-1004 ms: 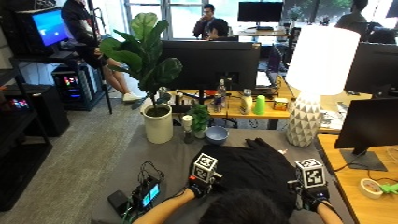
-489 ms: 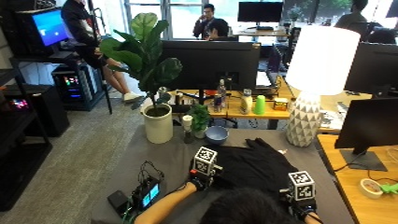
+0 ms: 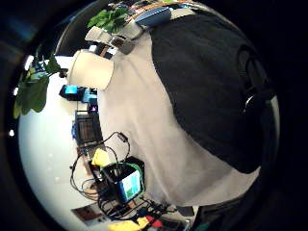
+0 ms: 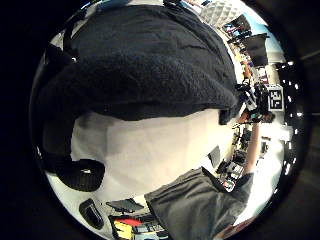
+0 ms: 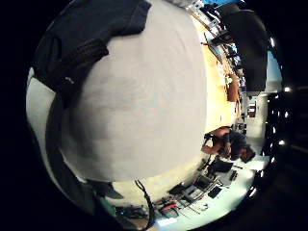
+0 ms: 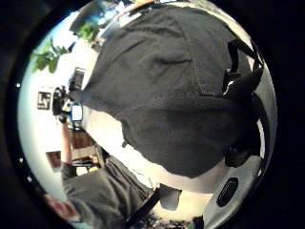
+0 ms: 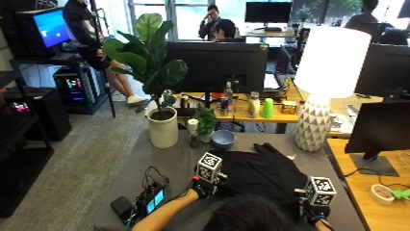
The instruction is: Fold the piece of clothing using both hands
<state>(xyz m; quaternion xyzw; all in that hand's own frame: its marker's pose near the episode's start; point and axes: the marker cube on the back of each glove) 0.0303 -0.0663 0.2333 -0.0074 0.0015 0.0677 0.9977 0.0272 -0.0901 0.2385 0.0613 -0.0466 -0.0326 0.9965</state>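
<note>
A black garment lies spread on the grey table in front of me. My left hand is at its left edge and my right hand at its near right corner. The left thumb side palm view shows the cloth lifted a little off the table, with a curled finger beside it. In the right thumb side palm view the cloth hangs the same way, its edge raised. Both hands seem to pinch the garment's edge. My head hides the near hem in the outside view.
At the table's far side stand a white plant pot, a small plant, a blue bowl and a white lamp. A small device with a lit screen and cables lies left of my left hand.
My right hand has drawn back toward me along the garment's right side. The left hand has stayed nearly in place at the left edge.
</note>
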